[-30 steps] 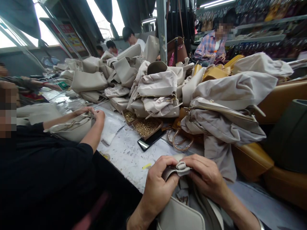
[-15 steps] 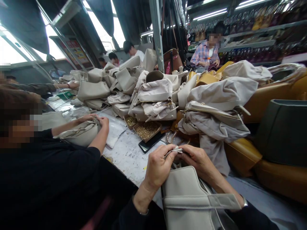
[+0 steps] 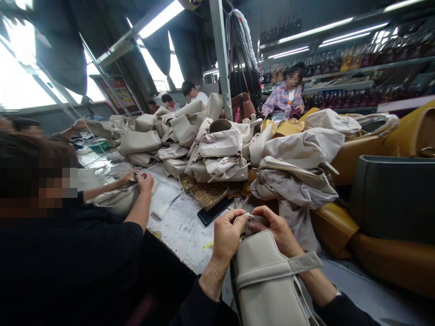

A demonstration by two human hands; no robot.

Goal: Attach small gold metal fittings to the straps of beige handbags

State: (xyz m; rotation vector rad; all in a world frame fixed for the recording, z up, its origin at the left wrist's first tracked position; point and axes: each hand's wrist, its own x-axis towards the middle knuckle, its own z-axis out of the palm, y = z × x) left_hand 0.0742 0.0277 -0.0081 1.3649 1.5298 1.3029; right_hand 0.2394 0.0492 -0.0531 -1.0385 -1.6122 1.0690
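A light grey handbag (image 3: 261,267) stands tilted in front of me, a broad strap (image 3: 278,270) lying across its side. At its far end my left hand (image 3: 229,233) is closed, thumb and fingers pinching a small pale strap end (image 3: 247,218). My right hand (image 3: 277,228) is closed on the same piece from the other side. The fingertips of both hands nearly meet there. What lies beneath the fingers is partly hidden. Just beyond my hands are an open box of small brass studs (image 3: 210,194) and a black phone (image 3: 214,213).
Grey bags (image 3: 220,149) are heaped along the table (image 3: 176,231). Mustard bags (image 3: 336,222) and a dark green bag (image 3: 396,194) crowd the right. At left, a co-worker in black (image 3: 68,262) handles another grey bag (image 3: 118,199). A metal post (image 3: 222,59) rises behind the heap.
The view has tilted up slightly. My hands still pinch the strap end, with the right fingers shifted a little, and the bag's side strap has swung slightly upward.
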